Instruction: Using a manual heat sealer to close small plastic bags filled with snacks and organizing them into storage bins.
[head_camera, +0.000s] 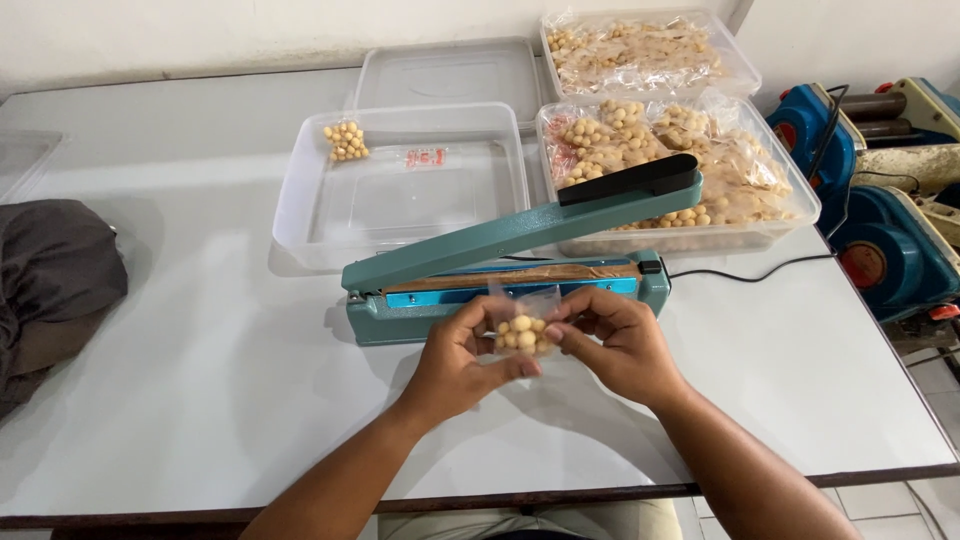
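Both hands, left hand (462, 352) and right hand (612, 340), pinching shut on small clear pouch of round yellow snacks (524, 332), just before impulse sealer (510, 262). Advising: keeping contents low, mouth flat, creases smoothed.

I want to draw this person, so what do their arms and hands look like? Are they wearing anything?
Both arms are bare up to the picture's bottom edge: no sleeves show. The left hand and the right hand wear no gloves, and no rings, watch or bracelets can be seen. The fingers are bare, with short nails. At the bottom edge, a bit of light greenish clothing shows between the arms.
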